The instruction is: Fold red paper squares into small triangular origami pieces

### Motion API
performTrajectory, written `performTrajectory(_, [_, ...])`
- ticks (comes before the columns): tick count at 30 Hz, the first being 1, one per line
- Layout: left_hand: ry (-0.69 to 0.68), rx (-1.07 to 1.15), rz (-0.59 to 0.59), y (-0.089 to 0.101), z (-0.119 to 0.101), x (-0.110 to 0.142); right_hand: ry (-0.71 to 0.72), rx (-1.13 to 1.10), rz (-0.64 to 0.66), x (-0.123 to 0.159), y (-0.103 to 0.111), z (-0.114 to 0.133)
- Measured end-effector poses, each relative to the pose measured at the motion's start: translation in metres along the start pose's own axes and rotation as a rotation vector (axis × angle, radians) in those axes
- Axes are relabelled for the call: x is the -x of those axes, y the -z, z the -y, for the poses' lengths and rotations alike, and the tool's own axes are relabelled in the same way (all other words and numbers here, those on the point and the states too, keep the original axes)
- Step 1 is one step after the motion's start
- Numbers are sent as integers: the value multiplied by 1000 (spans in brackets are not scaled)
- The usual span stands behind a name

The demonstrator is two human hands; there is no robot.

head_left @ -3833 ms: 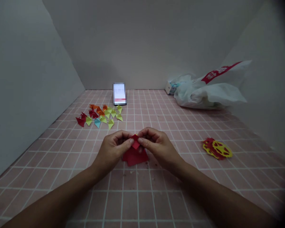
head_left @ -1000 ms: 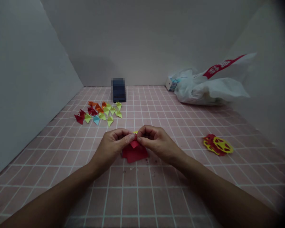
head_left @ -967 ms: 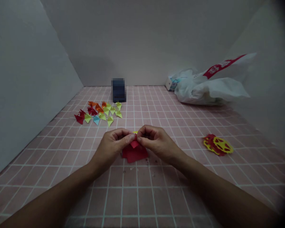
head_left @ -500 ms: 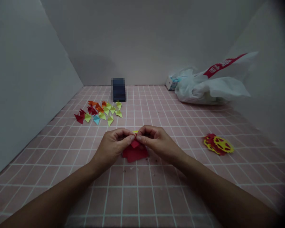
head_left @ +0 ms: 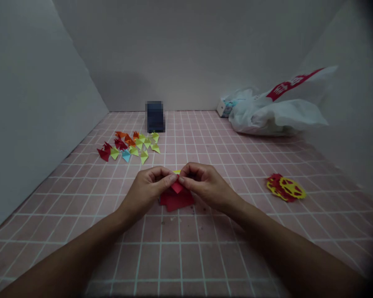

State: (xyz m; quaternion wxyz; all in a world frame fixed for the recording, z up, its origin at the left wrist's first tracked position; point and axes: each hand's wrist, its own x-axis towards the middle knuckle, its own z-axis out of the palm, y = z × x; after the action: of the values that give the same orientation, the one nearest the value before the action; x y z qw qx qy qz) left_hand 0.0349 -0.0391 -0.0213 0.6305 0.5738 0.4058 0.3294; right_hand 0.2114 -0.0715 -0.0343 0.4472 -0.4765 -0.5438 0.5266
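Note:
Between both hands is a small folded piece of red paper, its pointed corner turned toward me. My left hand pinches its left edge with thumb and forefinger. From the other side, my right hand grips the right edge the same way, the two thumb tips almost meeting. Beneath them lie loose red paper sheets on the table, partly covered by the fingers. A strip of yellow paper peeks out just behind the fingertips.
Several folded paper figures in red, orange, yellow and blue lie at the left. A dark pixelated block stands behind them. Red and yellow paper cut-outs rest at right. A white plastic bag and a small box are at back right.
The folded red paper now shows a slightly flatter, wider face between the fingertips. Both hands stay almost in place, still pinching it.

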Motion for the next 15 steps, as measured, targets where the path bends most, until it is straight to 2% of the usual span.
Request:
performTrajectory(6, [-48, -46, -44, 0, -1, 0, -9, -60, -20, 1, 1, 3])
performTrajectory(11, [-70, -26, -70, 0, 1, 0, -25, -199, 31, 1, 3, 4])
performTrajectory(15, [-73, -42, -86, 0, 0, 0, -39, -206, 27, 1, 3, 3])
